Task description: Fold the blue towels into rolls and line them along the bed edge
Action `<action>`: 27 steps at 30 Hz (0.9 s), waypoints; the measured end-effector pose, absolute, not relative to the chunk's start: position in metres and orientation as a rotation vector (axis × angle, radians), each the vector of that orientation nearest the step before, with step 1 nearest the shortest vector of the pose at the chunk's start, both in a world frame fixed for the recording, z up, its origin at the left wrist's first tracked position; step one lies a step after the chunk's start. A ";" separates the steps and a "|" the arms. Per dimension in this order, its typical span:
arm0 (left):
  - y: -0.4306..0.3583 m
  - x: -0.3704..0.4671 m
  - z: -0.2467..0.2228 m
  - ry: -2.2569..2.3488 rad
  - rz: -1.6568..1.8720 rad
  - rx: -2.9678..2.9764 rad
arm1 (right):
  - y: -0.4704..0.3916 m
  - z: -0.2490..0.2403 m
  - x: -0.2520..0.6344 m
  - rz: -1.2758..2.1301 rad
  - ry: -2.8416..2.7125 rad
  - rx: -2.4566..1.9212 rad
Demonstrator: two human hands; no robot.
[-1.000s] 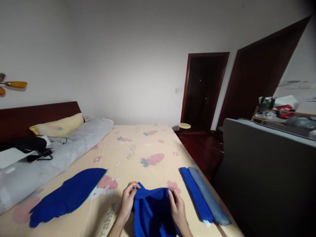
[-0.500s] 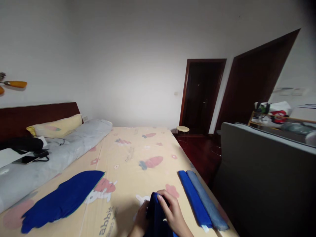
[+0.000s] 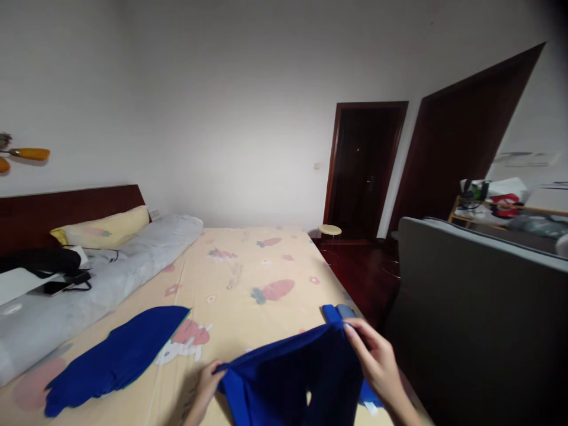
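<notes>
The left hand (image 3: 205, 387) and right hand (image 3: 379, 361) move farther apart, pinching opposite ends of the draped blue fabric piece (image 3: 277, 376), its top edge rising rightward.

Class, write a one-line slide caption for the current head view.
Two hands stretch blue cloth above a patterned bed.

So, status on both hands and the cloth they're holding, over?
Left hand and right hand: each pinching the blue cloth. Cloth: upper edge stretched between them. In the way: cloth partly hides folded blue bundle and grey-blue bundle.
</notes>
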State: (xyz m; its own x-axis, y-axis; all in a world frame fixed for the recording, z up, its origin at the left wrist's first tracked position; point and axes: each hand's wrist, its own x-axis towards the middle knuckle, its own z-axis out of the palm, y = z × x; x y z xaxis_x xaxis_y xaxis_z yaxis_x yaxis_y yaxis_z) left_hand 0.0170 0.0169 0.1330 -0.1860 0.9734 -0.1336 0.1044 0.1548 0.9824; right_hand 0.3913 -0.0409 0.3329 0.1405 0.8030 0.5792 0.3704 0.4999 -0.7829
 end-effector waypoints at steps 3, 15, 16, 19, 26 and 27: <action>0.026 -0.039 0.156 1.583 1.317 1.070 | -0.028 0.331 0.425 0.438 -1.528 -1.166; 0.023 -0.127 0.244 1.319 1.736 0.590 | 0.004 0.249 0.455 0.489 -2.069 -1.425; 0.022 -0.126 0.247 1.322 1.736 0.564 | 0.007 0.248 0.454 0.466 -2.097 -1.458; 0.019 -0.124 0.254 1.352 1.712 0.506 | 0.014 0.242 0.457 0.418 -2.156 -1.590; 0.019 -0.141 0.227 1.461 1.633 0.582 | 0.013 0.194 0.484 0.429 -2.192 -1.742; 0.020 -0.145 0.220 1.480 1.626 0.624 | 0.013 0.188 0.487 0.445 -2.171 -1.703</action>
